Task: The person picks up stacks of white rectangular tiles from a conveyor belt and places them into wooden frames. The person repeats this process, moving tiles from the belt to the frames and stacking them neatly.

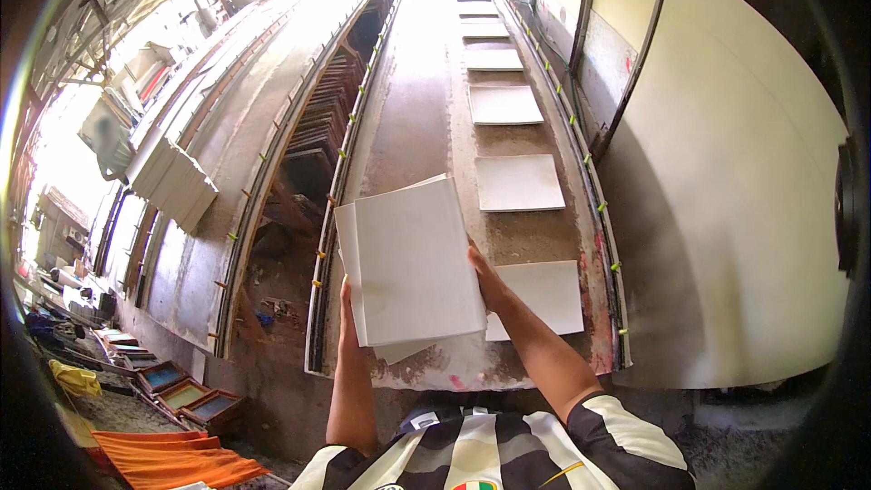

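Between my two hands is a stack of white sheets (417, 263), held above the near end of a long table (413, 127). Several of its sheets stick out unevenly at the left and bottom edges. My left hand (347, 301) grips the stack's left side, its fingers mostly hidden beneath. On the right edge, my right hand (484, 274) is closed round the stack, with its fingers partly out of sight. Just right of that hand lies a white sheet (544, 299) on the table, the nearest in a row of similar white sheets or small piles (519, 183) running into the distance.
Green and yellow clips (601, 207) line the table's rails. Left, beyond a gap with stacked frames (318, 118), runs another long table (245, 127) bearing a white stack (172, 183). A large pale panel (735, 191) stands right. Wooden frames (186, 392) and orange cloth (172, 458) lie lower left.
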Demonstrator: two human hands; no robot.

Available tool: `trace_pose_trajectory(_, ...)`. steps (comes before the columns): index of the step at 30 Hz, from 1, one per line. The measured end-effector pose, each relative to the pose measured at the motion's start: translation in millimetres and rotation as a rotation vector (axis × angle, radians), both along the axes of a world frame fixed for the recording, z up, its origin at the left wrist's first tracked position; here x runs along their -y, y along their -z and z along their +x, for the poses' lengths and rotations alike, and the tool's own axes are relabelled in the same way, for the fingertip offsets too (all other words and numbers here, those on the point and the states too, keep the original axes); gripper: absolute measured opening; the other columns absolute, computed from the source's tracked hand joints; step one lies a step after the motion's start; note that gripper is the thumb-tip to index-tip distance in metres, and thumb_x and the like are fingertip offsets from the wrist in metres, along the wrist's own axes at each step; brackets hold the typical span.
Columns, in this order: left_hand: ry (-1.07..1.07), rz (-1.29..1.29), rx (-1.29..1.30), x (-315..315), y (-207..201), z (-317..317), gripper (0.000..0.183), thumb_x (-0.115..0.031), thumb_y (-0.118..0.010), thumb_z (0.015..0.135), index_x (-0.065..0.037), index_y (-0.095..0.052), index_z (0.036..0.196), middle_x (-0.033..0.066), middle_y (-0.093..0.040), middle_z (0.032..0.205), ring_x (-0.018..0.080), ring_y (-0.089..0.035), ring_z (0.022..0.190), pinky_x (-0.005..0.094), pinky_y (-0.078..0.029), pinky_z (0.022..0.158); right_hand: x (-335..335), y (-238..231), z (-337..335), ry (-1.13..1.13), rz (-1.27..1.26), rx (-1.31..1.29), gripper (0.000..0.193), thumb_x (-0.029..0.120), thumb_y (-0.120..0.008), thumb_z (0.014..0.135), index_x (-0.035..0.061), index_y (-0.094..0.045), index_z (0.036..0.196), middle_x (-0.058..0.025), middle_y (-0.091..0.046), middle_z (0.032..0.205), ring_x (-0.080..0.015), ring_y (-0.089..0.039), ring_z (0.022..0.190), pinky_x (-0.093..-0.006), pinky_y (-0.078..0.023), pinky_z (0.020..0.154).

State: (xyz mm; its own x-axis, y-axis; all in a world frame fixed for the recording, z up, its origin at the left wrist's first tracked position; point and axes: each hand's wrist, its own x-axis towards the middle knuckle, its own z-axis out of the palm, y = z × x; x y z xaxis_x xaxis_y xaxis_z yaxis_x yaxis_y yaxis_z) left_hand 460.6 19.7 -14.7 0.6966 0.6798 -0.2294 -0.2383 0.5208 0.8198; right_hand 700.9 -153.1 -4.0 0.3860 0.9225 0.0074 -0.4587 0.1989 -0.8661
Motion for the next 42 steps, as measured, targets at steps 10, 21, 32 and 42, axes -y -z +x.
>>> trace_pose_trajectory(10,0.095,-0.156,0.097,81,46,22,0.068,-0.057,-0.048,0.101,-0.01,-0.038,0.149,0.0159,-0.059,0.129,0.0289,-0.063,0.114,0.0439,-0.057,0.09,98,-12,24,0.077,-0.257,-0.003,0.084,0.045,-0.065,0.091,0.0124,-0.028,0.16,-0.0165,-0.044,0.148,-0.0283,-0.048,0.129,-0.0425,-0.039,0.108)
trace_pose_trajectory(21,0.042,-0.084,-0.045,215,21,82,0.086,-0.052,-0.061,0.096,-0.011,-0.015,0.157,0.017,-0.042,0.145,0.0305,-0.05,0.131,0.0484,-0.046,0.107,198,-7,107,0.02,-0.391,-0.02,0.086,0.055,-0.067,0.083,0.0048,-0.044,0.15,-0.0188,-0.059,0.13,-0.0277,-0.058,0.115,-0.0428,-0.048,0.094)
trace_pose_trajectory(32,-0.126,-0.141,0.037,344,83,105,0.086,-0.055,-0.063,0.092,-0.015,-0.022,0.156,0.0146,-0.048,0.139,0.0301,-0.054,0.125,0.0484,-0.054,0.097,263,1,169,-0.249,-0.284,0.084,0.096,0.051,-0.064,0.084,0.0139,-0.025,0.163,-0.0209,-0.039,0.155,-0.0338,-0.041,0.139,-0.0446,-0.033,0.114)
trace_pose_trajectory(42,-0.346,-0.089,0.111,396,84,97,0.075,-0.05,-0.063,0.095,-0.012,-0.03,0.151,0.0128,-0.05,0.133,0.0272,-0.057,0.117,0.0458,-0.055,0.091,258,-16,169,-0.441,-0.294,0.14,0.094,0.047,-0.064,0.086,0.0177,-0.022,0.164,-0.0182,-0.035,0.158,-0.0313,-0.041,0.139,-0.0439,-0.035,0.113)
